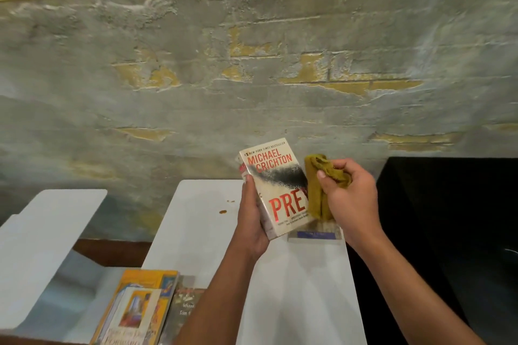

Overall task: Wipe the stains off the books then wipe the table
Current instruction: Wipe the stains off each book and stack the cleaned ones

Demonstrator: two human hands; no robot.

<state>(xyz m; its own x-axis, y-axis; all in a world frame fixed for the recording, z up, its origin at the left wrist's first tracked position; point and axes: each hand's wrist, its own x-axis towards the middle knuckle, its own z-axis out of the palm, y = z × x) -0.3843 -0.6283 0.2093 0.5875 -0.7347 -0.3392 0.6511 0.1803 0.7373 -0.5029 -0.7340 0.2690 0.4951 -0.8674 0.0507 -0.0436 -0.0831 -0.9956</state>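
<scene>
My left hand (250, 217) holds a white paperback (276, 185) with red lettering upright above the white table (196, 221). My right hand (349, 200) grips a bunched mustard-yellow cloth (316, 187) that touches the book's right edge and covers the end of the title. A blue-edged book (315, 235) lies flat on the table beneath both hands. Brown stains (223, 212) mark the table left of the held book.
Two more books (134, 308) and a grey one (182, 305) lie at the table's near left. A second white surface (47, 232) stands to the left across a gap. A black surface (448, 218) fills the right. A rough plaster wall is behind.
</scene>
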